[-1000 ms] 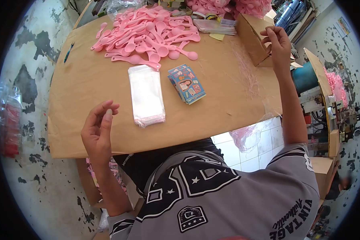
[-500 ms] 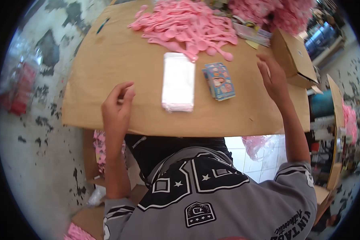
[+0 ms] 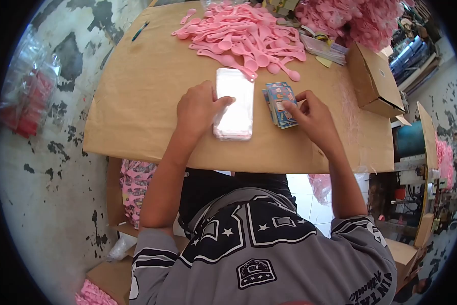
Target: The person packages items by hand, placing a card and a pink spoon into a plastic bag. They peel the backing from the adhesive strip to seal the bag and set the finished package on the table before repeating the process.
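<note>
On the brown table lies a stack of clear plastic sleeves, white with glare. My left hand rests at its left edge, thumb stretched onto the top sleeve and the fingers partly hidden. To the right is a small pile of blue printed cards. My right hand pinches the right side of these cards between thumb and fingers. A heap of pink spoons spreads beyond the sleeves, and one spoon's handle end touches their top edge.
A cardboard box stands at the table's right edge. Behind it is a big pink bundle. Small packets lie beside the spoons. A pen is at the far left of the table.
Both hands have moved inward: my left hand onto the sleeves, my right hand onto the cards, which it now grips. The view has shifted slightly.
</note>
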Demonstrator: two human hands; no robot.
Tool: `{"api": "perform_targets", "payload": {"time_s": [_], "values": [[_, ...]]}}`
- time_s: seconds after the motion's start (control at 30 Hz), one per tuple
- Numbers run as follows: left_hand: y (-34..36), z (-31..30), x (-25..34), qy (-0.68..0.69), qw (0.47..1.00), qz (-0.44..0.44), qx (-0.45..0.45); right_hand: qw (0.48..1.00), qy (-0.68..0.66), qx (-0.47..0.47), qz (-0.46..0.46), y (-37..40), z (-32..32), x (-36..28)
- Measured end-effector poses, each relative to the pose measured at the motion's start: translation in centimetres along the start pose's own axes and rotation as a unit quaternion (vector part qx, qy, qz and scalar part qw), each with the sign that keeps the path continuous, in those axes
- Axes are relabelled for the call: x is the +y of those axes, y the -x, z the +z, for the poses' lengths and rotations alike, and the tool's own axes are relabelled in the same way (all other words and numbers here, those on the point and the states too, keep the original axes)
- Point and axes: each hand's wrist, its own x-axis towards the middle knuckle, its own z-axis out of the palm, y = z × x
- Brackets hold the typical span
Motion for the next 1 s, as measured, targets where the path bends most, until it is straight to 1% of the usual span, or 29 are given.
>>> {"api": "perform_targets", "payload": {"time_s": [0.03,0.13,0.23,0.33,0.37,0.4,0.43,0.53,0.57,0.63,0.73,0.83,0.87,0.93,1.0], "values": [[-0.1,0.1,-0.4,0.015,1.000,-0.002,0.005,1.000,-0.008,-0.009,0.011,0.1,0.2,0.0],[0.0,0.2,-1.5,0.077,0.997,-0.018,0.020,0.991,-0.122,0.045,0.033,-0.9,2.0,2.8],[0.8,-0.2,-0.4,0.117,0.991,-0.068,0.022,0.983,-0.161,0.044,0.070,-1.3,1.9,3.3],[1.1,0.4,-0.2,0.025,0.999,-0.010,0.038,0.982,-0.176,0.015,0.072,-1.7,0.6,4.2],[1.0,0.5,-0.4,0.049,0.998,-0.016,0.033,0.992,-0.091,0.081,0.016,-2.2,0.2,5.3],[0.9,0.5,-0.8,0.073,0.997,-0.023,0.028,0.988,-0.006,0.146,-0.040,-2.9,0.1,6.7],[0.9,0.5,-1.1,0.096,0.995,-0.031,0.023,0.970,0.079,0.208,-0.096,-3.7,0.2,7.8],[0.9,0.4,-1.9,0.176,0.983,-0.040,0.044,0.957,0.011,0.248,-0.153,-5.4,-3.1,4.2],[0.9,0.3,-2.2,0.191,0.979,-0.053,0.047,0.964,-0.055,0.206,-0.160,-5.8,-4.1,2.3],[0.8,0.0,-2.8,0.222,0.971,-0.075,0.054,0.960,-0.184,0.120,-0.174,-6.5,-5.4,-2.1],[0.9,0.9,-4.0,0.343,0.928,-0.097,0.106,0.936,-0.270,0.013,-0.225,-7.6,-5.6,-6.7],[1.2,1.6,-4.8,0.362,0.920,-0.064,0.135,0.896,-0.326,-0.055,-0.295,-9.1,-4.3,-8.5],[1.3,1.7,-5.1,0.349,0.924,-0.074,0.137,0.897,-0.323,-0.054,-0.297,-8.9,-4.1,-9.1],[1.6,1.7,-5.6,0.321,0.932,-0.095,0.139,0.903,-0.331,-0.055,-0.269,-8.4,-3.7,-9.5],[2.0,0.8,-4.4,0.251,0.950,-0.089,0.165,0.908,-0.330,-0.059,-0.252,-8.1,-3.3,-9.3]]}}
